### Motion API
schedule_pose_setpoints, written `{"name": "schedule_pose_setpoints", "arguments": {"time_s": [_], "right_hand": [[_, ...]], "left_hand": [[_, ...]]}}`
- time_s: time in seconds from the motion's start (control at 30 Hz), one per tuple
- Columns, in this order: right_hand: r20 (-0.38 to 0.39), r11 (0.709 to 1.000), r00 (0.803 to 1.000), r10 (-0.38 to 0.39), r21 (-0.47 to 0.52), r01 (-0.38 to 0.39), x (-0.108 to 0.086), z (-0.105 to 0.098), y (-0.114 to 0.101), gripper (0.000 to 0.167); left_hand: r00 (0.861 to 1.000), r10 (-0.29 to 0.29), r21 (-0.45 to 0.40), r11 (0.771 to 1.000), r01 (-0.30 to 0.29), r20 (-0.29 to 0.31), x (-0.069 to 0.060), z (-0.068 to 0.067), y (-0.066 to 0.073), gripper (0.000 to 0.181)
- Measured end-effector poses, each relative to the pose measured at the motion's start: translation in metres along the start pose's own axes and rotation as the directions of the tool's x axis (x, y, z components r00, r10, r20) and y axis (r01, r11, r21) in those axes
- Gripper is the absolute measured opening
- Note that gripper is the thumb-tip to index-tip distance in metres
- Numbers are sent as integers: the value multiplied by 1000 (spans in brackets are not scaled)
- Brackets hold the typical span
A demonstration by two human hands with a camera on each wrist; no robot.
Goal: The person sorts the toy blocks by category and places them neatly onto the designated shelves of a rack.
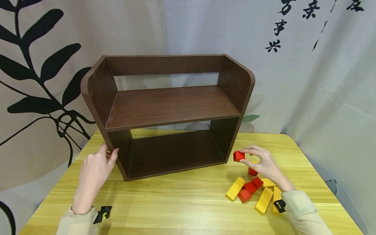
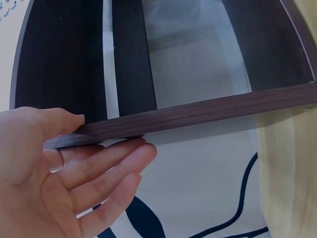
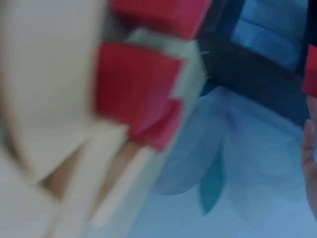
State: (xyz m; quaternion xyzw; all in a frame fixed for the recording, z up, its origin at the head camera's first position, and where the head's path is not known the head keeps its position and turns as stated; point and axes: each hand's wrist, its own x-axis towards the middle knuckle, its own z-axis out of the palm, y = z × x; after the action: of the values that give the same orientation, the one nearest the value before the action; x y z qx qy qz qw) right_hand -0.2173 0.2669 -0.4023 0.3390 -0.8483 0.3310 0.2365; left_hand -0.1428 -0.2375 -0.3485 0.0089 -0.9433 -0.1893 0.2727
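Observation:
A dark brown two-tier wooden shelf (image 1: 173, 104) stands on the table. My left hand (image 1: 95, 171) grips the front edge of its left side panel, low down. In the left wrist view the thumb lies on the panel's inner side and the fingers (image 2: 106, 166) on the outer side. Beyond the shelf's right side, my right hand (image 1: 264, 164) pinches a red block (image 1: 239, 156) between thumb and fingertips, above the table. That block (image 3: 310, 72) shows at the right edge of the right wrist view. Below this hand lie several red blocks (image 1: 250, 187) and yellow blocks (image 1: 235, 188).
The light wooden table (image 1: 164, 209) carries everything. A pale curtain (image 1: 194, 29) with dark leaf prints and characters hangs close behind it. The table's right edge (image 1: 326, 179) runs past my right forearm. The right wrist view is badly blurred near the blocks.

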Motion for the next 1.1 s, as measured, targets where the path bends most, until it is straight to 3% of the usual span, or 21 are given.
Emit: {"name": "schedule_pose_setpoints", "arguments": {"time_s": [0.13, 0.33, 0.57, 0.93, 1.1], "right_hand": [[-127, 992, 986, -109, 49, 116, 22, 1, -21, 36], [-246, 962, 941, -233, 84, 260, 62, 6, -57, 37], [-253, 940, 925, -283, 120, 320, 105, 17, -91, 34], [-279, 916, 897, -343, 110, 385, 166, 53, -125, 32], [-259, 923, 903, -342, 90, 375, 185, 70, -141, 29]], "left_hand": [[999, -7, -5, 1000, 7, 31, 0, -2, 0, 25], [996, -30, -8, 999, 31, 86, 1, -6, 1, 26], [986, -69, -20, 997, 73, 155, 3, -7, 2, 29], [979, -76, -28, 996, 83, 187, 4, -6, 1, 31], [979, -75, -29, 996, 82, 187, 3, -6, 0, 31]]}}
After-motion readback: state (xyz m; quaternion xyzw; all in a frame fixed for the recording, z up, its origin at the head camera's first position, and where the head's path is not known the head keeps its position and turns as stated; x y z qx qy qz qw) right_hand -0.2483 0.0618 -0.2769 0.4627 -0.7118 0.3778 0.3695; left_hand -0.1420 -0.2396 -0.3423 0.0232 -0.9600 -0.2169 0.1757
